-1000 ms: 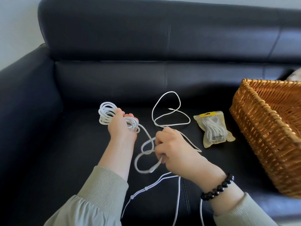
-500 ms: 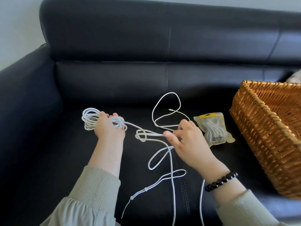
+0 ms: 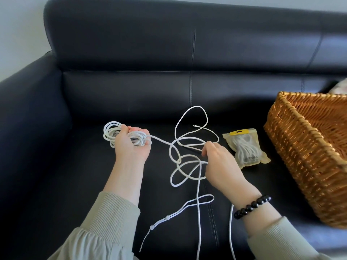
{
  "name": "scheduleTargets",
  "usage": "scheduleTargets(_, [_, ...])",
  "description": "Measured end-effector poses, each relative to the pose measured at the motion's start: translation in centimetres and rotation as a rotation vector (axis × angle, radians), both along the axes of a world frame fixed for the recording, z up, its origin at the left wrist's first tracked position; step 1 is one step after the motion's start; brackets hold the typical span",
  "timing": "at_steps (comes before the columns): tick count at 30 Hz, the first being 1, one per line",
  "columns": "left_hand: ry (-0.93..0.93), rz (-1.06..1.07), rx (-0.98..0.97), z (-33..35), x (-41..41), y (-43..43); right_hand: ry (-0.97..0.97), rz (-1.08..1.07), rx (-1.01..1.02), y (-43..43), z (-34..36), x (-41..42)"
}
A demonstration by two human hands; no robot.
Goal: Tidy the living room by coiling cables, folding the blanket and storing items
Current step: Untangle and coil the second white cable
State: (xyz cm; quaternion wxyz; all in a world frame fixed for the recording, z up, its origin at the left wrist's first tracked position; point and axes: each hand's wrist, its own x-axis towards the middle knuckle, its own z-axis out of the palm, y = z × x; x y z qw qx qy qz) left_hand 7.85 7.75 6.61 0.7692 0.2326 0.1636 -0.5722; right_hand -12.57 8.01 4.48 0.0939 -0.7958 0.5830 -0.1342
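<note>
Slackened since the earlier frame: the span between the hands, then drawn nearly straight, now sags in crossing loops.
Left hand [image 3: 131, 147] grips the wound coil [image 3: 109, 131]; right hand [image 3: 221, 166] fingers [image 3: 207, 147] pinch the thin white cable [image 3: 180, 167] over the black leather sofa seat [image 3: 75, 175]. Judged light, limp, tangle-prone; best held just beyond the crossings.

Sofa [image 3: 131, 91]: dark leather-look, smooth w/ soft sheen; white cable [image 3: 109, 133] left of the basket [image 3: 293, 147] reads matt, weave too fine to tell. The basket is woven wicker, rough & ribbed w/ warm gloss; pouch [image 3: 246, 149] just beside its left wall is yellowish see-through plastic, shiny, crinkled. Also left of the basket, the wrist beads [image 3: 251, 206] are black, glossy; sleeves [image 3: 112, 212] ribbed knit cloth, matt.
</note>
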Motion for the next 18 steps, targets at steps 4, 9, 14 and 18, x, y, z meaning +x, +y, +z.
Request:
scheduleTargets(4, [0.022, 0.049, -0.024, 0.1, 0.8, 0.0, 0.132, -0.037, -0.065, -0.6, -0.3, -0.2])
scheduleTargets(9, [-0.06, 0.019, 0.016, 0.3, 0.6, 0.2, 0.166, -0.1, -0.106, -1.2, -0.9, -0.5])
scheduleTargets(14, [-0.431, -0.238, 0.045, 1.3, -0.6, 0.1, -0.471, -0.149, 0.078, -1.2, -1.0, -0.3])
scheduleTargets(18, [-0.547, -0.284, 0.032, 1.1, -1.2, -0.1, -0.77, -0.173, 0.19, -1.6, -0.2, -0.2])
